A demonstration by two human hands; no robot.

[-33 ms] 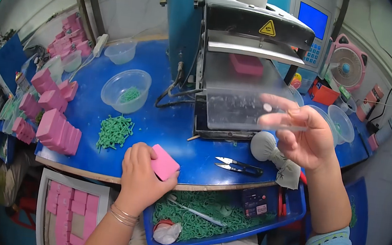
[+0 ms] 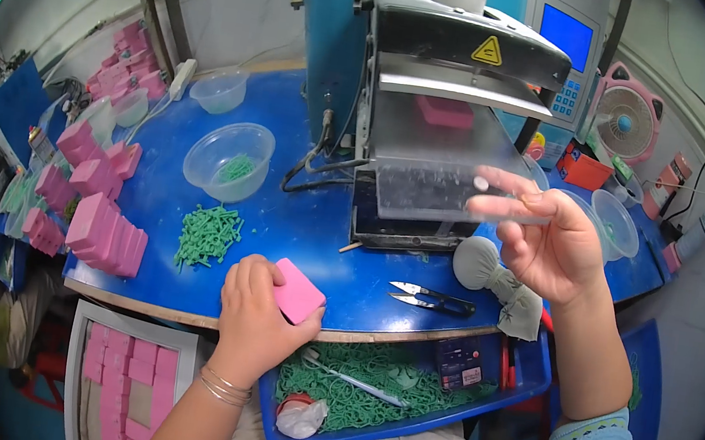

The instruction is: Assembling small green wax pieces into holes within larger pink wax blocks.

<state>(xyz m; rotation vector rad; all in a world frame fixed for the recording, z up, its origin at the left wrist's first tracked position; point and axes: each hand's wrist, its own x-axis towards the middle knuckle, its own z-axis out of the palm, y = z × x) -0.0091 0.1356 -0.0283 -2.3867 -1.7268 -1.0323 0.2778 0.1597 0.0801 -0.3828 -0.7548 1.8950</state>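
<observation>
Only our view shifts slightly; our left hand (image 2: 259,307) clamps the pink block (image 2: 299,291) at its two o'clock; whether our right hand (image 2: 556,242) grips the clear guard (image 2: 414,191), we cannot tell.

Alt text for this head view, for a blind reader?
A person's left hand holds a pink block at the edge of a blue table, with the right hand at a clear panel before a press. Thread snips and a pile of small green pieces lie on the table.
</observation>
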